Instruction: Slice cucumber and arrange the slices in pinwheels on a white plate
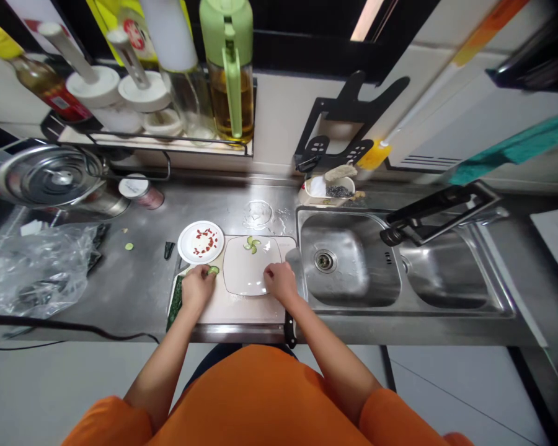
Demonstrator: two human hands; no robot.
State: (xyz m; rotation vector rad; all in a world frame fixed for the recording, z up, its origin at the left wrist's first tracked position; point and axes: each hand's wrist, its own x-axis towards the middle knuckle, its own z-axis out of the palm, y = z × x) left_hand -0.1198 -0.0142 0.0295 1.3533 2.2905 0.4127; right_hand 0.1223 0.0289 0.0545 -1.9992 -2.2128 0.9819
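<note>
My left hand (199, 287) is closed at the left of the cutting board (242, 314), its fingertips on a few cucumber slices (214, 270). A dark green cucumber (174, 305) lies beside that wrist. My right hand (280, 280) is closed over the right edge of a white square plate (242, 272); whatever its curled fingers hold is hidden. Green cucumber pieces (252, 245) form a flower shape near the plate's top. Red bits lie in a ring on a small round plate (189, 241). A kitchen knife (290, 330) lies along the board's right side, handle toward me.
A double sink (353, 260) with a black faucet (437, 217) is at right. Plastic bags (41, 266), a lidded pot (60, 179) and a jar (142, 191) stand left. Above is a rack (167, 144) of bottles. A cucumber end (129, 246) lies on the counter.
</note>
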